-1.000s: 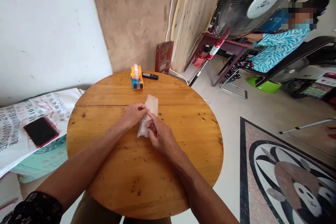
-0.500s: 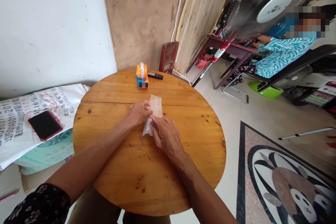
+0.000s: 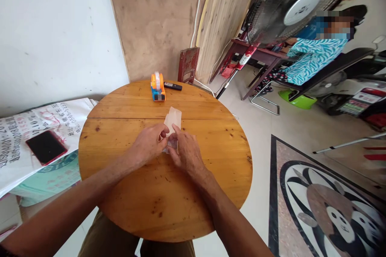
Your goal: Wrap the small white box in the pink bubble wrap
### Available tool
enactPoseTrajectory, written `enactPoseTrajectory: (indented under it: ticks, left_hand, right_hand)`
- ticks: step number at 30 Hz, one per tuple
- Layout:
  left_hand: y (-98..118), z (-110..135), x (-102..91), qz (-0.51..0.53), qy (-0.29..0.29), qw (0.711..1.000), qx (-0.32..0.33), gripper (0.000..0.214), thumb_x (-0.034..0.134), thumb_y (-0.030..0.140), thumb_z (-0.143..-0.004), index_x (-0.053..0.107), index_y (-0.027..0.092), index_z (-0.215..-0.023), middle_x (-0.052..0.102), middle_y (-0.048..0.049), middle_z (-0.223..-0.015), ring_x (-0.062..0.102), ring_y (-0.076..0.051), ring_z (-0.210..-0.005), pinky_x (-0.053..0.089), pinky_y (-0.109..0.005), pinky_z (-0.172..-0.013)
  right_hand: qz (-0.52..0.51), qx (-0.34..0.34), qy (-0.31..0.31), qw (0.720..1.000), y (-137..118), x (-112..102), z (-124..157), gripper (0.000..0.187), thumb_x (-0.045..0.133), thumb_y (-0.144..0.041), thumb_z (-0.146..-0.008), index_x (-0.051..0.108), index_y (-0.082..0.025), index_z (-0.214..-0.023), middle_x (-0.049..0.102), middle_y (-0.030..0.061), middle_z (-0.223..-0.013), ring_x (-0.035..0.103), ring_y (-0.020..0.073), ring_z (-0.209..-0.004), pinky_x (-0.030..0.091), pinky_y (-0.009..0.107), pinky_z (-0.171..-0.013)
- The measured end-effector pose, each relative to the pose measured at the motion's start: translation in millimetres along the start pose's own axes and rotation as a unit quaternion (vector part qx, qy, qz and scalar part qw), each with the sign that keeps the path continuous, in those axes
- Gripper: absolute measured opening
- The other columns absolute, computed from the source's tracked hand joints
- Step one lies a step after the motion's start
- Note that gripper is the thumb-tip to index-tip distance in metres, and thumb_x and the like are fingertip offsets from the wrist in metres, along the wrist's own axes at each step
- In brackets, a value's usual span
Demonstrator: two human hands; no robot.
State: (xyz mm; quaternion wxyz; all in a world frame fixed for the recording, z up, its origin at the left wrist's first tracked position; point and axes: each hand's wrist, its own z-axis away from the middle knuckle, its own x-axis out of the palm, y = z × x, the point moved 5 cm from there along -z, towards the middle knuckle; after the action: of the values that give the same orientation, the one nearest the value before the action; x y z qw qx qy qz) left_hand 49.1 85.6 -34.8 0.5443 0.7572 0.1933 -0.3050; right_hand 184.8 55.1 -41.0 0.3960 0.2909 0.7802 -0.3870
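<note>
A small translucent whitish piece of bubble wrap (image 3: 173, 117) lies on the round wooden table in front of me, its far end flat and its near end bunched between my hands. My left hand (image 3: 151, 139) has its fingers curled in on the left edge of the wrap. From the other side, the thumb and fingers of my right hand (image 3: 187, 149) close on its near right part. Whatever the wrap may contain is hidden by my fingers. Farther back stands an orange and blue tape dispenser (image 3: 157, 87) with a roll of clear tape.
A black remote-like object (image 3: 173, 86) lies beside the dispenser. On printed sacks (image 3: 15, 140) to the left rests a phone (image 3: 46, 147). A red wooden chair (image 3: 188, 65) touches the table's far side. A fan (image 3: 303, 7) and a seated person (image 3: 316, 58) are at right.
My left hand has moved down the wrap, nearer to me, and now meets my right hand at its near end. The view has shifted slightly right.
</note>
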Motion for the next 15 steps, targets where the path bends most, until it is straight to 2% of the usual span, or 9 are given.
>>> enactPoseTrajectory:
  ticks: [3, 6, 11, 15]
  left_hand:
    - [0.3, 9.7, 6.5, 0.012, 0.055, 0.998, 0.031, 0.006, 0.056, 0.018, -0.081, 0.061, 0.019, -0.085, 0.063, -0.0019, -0.080, 0.056, -0.015, -0.070, 0.042, -0.027, -0.065]
    - [1.3, 14.7, 12.3, 0.005, 0.092, 0.992, 0.088, 0.008, 0.054, 0.018, -0.085, 0.061, 0.018, -0.081, 0.059, -0.0018, -0.080, 0.053, -0.014, -0.069, 0.041, -0.026, -0.065]
    - [-0.9, 17.6, 16.9, 0.003, 0.095, 0.989, 0.109, 0.010, 0.059, 0.015, -0.082, 0.062, 0.018, -0.092, 0.061, -0.0027, -0.085, 0.056, -0.015, -0.073, 0.043, -0.025, -0.064]
    - [1.1, 18.3, 18.1, -0.026, 0.088, 0.989, 0.118, 0.012, 0.060, 0.016, -0.083, 0.063, 0.018, -0.094, 0.062, -0.0047, -0.089, 0.057, -0.016, -0.075, 0.047, -0.027, -0.067]
  right_hand:
    - [-0.023, -0.001, 0.018, 1.000, 3.9, -1.0, 1.6, 0.075, 0.058, -0.017, -0.081, 0.027, -0.013, -0.149, 0.071, 0.0114, -0.109, 0.060, 0.0285, -0.101, 0.042, 0.044, -0.089]
    - [-0.044, -0.009, 0.034, 0.998, 5.3, -3.1, 2.9, 0.077, 0.055, -0.015, -0.079, 0.026, -0.015, -0.150, 0.071, 0.0115, -0.109, 0.062, 0.0280, -0.102, 0.044, 0.046, -0.090]
    - [-0.117, 0.013, 0.048, 0.992, 8.1, -7.1, 1.9, 0.072, 0.051, -0.010, -0.080, 0.032, -0.019, -0.148, 0.070, 0.0088, -0.105, 0.065, 0.0227, -0.099, 0.049, 0.042, -0.091]
    - [-0.204, 0.065, 0.050, 0.976, 24.5, -15.2, -6.4, 0.055, 0.052, -0.015, -0.082, 0.046, -0.019, -0.137, 0.068, 0.0088, -0.110, 0.066, 0.0168, -0.088, 0.053, 0.036, -0.084]
